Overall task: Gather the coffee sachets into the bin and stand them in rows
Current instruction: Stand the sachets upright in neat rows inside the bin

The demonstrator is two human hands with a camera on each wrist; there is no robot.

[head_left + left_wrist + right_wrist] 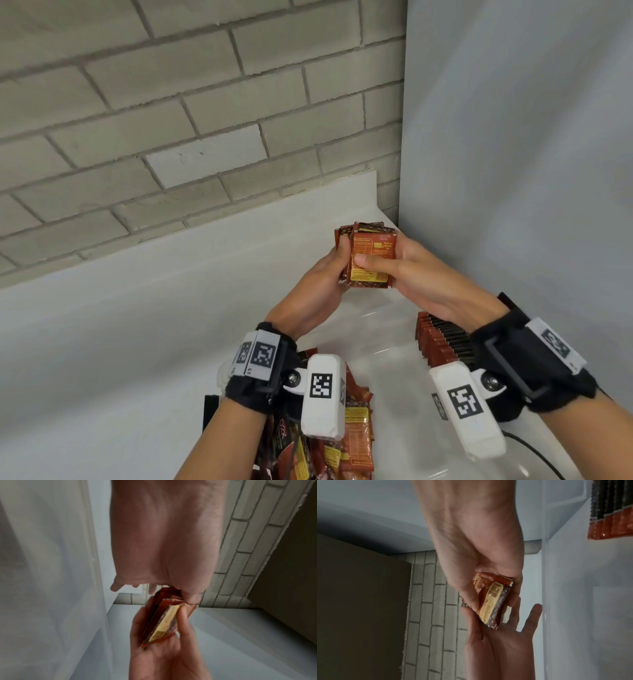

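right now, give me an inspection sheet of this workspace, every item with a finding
surface: white counter in a corner.
job's things: small stack of sachets held up between both hands; row of sachets standing on edge in the clear bin.
clutter: loose pile of sachets on the counter under the left wrist.
grippers: left hand and right hand both grip the stack, right thumb across its front.
cables: black cable on the counter at lower right.
surroundings: grey brick wall behind, plain grey panel on the right.
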